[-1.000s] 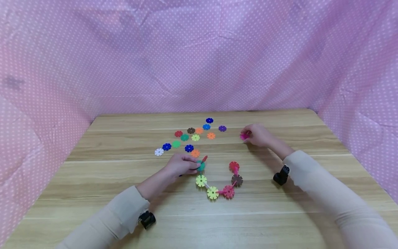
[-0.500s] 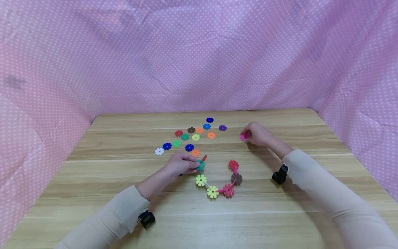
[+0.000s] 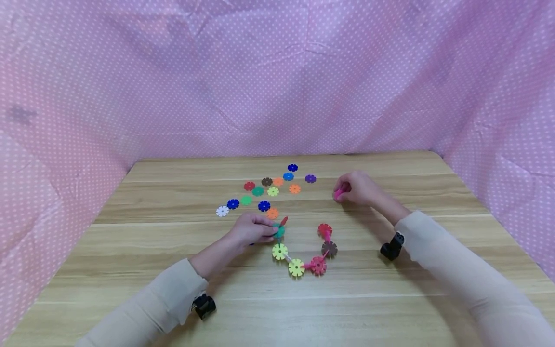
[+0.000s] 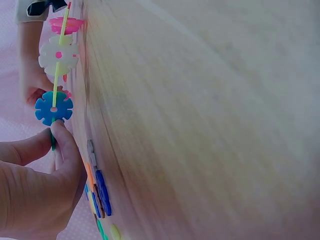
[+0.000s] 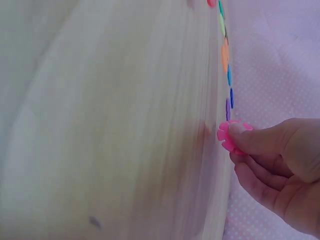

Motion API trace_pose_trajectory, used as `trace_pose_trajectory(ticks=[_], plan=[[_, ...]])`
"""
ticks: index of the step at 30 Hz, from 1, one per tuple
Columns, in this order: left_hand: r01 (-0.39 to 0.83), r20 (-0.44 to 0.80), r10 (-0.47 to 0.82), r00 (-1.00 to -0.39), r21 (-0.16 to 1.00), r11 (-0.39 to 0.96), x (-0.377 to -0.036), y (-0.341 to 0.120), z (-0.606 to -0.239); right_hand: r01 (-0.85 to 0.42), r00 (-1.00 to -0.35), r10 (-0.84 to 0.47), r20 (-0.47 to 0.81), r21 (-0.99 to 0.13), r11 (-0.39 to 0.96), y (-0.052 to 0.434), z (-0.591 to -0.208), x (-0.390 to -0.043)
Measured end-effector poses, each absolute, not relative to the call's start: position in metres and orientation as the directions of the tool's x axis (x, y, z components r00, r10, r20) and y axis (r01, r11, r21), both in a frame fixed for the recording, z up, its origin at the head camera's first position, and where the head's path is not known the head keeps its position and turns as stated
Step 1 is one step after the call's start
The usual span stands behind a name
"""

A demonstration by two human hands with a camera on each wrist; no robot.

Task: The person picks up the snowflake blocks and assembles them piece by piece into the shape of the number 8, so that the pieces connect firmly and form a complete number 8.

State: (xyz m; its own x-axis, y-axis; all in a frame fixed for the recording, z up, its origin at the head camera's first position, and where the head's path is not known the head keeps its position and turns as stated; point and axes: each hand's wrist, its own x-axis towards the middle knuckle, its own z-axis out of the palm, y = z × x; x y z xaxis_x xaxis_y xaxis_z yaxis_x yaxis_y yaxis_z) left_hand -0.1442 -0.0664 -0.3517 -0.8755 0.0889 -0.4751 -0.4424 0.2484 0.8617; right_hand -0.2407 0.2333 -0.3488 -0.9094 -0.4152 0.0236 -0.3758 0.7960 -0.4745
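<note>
My left hand (image 3: 251,229) pinches a green notched snowflake disc (image 3: 280,232) at the left end of a linked chain. A red disc (image 3: 284,221) sticks up edge-on from that end. From there the chain curves in a U through yellow discs (image 3: 297,267), a pinkish-red one (image 3: 318,266) and a brown one (image 3: 329,248), to a red disc (image 3: 324,229) on the right. Farther back and to the right, my right hand (image 3: 359,188) holds a loose pink snowflake disc (image 5: 228,141) between thumb and fingers. Part of that disc is hidden behind the thumb.
Several loose discs in mixed colours lie flat across the wooden table (image 3: 390,308), among them a white one (image 3: 222,211), a purple one (image 3: 310,179) and an orange one (image 3: 272,213). Pink dotted cloth (image 3: 277,96) hangs behind and at both sides.
The pink disc in the right hand has turned and shifted slightly toward the front left. The left hand stays almost still on the chain.
</note>
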Motion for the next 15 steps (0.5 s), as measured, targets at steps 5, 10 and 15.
trace_pose_trajectory(ticks=[5, 10, 15], plan=[[-0.438, -0.472, 0.095, -0.876, 0.863, 0.251, -0.143, -0.067, -0.352, -0.404, -0.897, -0.441, 0.042, -0.488, 0.774, 0.223, -0.346, -0.229], [-0.430, -0.467, 0.101, -0.879, 0.865, 0.257, -0.142, -0.067, -0.352, -0.440, -0.877, -0.478, 0.052, -0.487, 0.755, 0.209, -0.344, -0.216], [-0.435, -0.469, 0.105, -0.877, 0.868, 0.240, -0.141, -0.068, -0.351, -0.470, -0.855, -0.516, 0.060, -0.511, 0.720, 0.193, -0.341, -0.205]])
